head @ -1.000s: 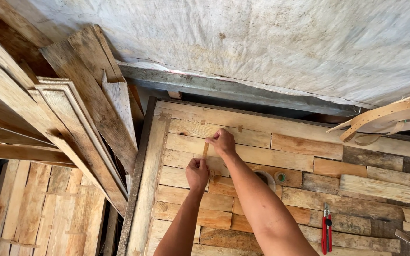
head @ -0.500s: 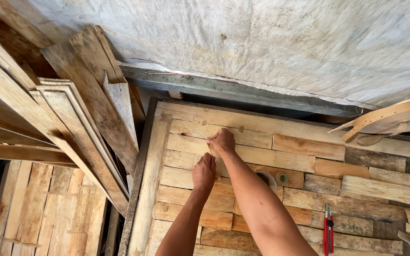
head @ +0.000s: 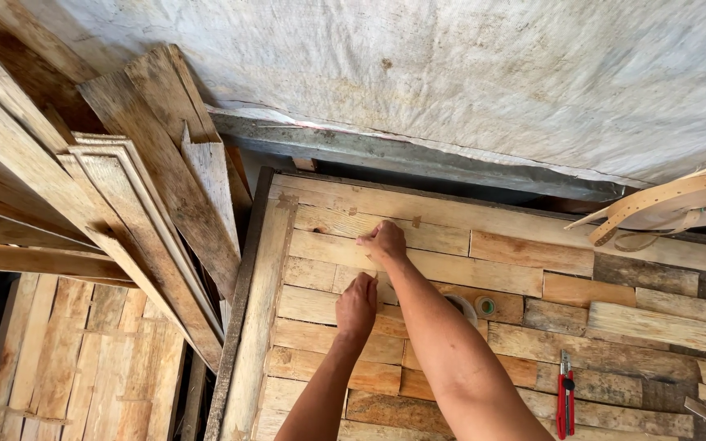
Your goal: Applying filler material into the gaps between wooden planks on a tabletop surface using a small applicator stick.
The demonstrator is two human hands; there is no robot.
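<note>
Wooden panel (head: 500,278) under both hands (head: 357,306), grips unclear; red pliers (head: 564,394) well apart.

- A patchwork panel of wooden slats (head: 484,278) carries everything — pale and darker boards laid in rows.
- On it: a tape roll (head: 484,306) by a round container (head: 461,307), and red-handled pliers (head: 564,395) near the lower right.
</note>
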